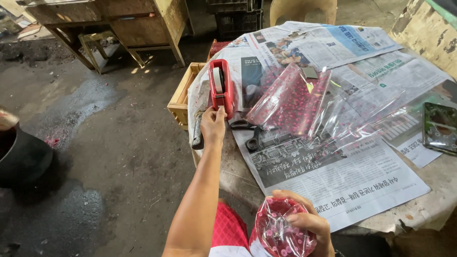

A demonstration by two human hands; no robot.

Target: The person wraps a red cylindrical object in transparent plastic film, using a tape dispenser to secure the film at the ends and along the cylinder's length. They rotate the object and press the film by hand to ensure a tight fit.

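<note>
Head view
Right hand (304, 223): nearest the camera, at the near edge of the table (442, 200); fingers curled round a small bundle wrapped in clear cellophane with red print (281, 233), held just off the edge over the lap.
Left hand (213, 124): arm stretched out to the left edge of the table; fingertips pinched at the front end of the red tape dispenser (221, 88). Can't tell whether tape is between the fingers.
Tape dispenser: upright at the left edge, white roll showing in the top.
Scissors (250, 131): black handles, lying flat on the newspaper just right of the left hand, near the dispenser's base.
Cellophane sheets (290, 97): loose pile, clear with red dots, mid-table, right of the dispenser, partly over the scissors' far end.
Newspaper (342, 176): several sheets covering most of the tabletop, overhanging the left edge.
Phone (440, 127): dark, flat, at the right edge.
Wooden crate (181, 97): on the floor, against the table's left side, behind the left hand.
Wooden bench (119, 24): far left corner of the frame, well apart from the table.
</note>
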